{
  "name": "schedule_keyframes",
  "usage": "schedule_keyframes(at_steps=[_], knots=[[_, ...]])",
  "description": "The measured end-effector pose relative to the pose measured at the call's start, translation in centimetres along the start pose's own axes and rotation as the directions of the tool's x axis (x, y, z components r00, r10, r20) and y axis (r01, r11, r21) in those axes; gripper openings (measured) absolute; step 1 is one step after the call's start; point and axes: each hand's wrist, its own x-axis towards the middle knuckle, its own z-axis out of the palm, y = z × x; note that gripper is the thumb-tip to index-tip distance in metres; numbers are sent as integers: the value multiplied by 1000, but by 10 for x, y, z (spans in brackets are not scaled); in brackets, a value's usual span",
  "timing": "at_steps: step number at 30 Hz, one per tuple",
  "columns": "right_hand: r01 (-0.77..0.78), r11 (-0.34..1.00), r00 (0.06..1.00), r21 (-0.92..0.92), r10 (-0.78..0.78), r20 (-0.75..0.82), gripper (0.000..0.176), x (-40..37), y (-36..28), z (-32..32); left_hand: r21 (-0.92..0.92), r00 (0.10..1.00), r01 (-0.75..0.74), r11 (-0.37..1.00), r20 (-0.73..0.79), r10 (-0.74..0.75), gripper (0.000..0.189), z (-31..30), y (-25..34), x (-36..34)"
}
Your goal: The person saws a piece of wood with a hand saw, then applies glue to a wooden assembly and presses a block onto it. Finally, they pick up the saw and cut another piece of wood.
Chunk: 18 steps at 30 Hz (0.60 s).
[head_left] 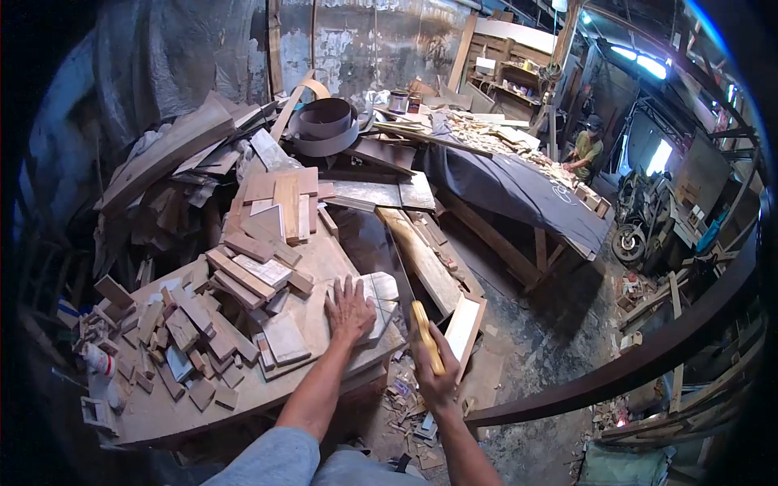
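Observation:
My left hand [351, 311] lies flat with fingers spread at the near right corner of the workbench [332, 271]. Its fingertips press on a pale board [381, 290] with dark lines across it, which reaches the bench's edge. A handsaw with a yellow handle [427, 338] is gripped in my right hand [438, 379], just right of that edge. The thin blade points away from me, seen nearly edge-on beside the board. Left of my left hand, more short boards [285, 337] lie on the bench.
Loose wood offcuts [190, 324] cover the bench's left side, with a white bottle [97, 359] among them. Long planks [421, 259] lie beyond the saw. A cloth-covered table [502, 182] holds wood pieces, and a person [587, 150] works at its far end. A motorcycle [630, 235] stands at right.

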Motion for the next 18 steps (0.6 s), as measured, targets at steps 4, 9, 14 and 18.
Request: schedule_keyframes(at_steps=[4,9,14,18], knots=[[130,991,991,-30,-130,-6,46,47,35,60,51,1000,-27,998,11,26,62,-4,-3,0],[15,1000,998,-24,-13,56,45,52,58,81,94,1000,-21,995,-17,22,58,4,-4,2],[6,996,996,-94,3,94,43,48,48,78,84,1000,-20,996,-9,21,56,-1,-2,2],[76,979,995,-189,-61,84,42,47,33,84,117,998,-38,992,-52,44,54,4,0,5]])
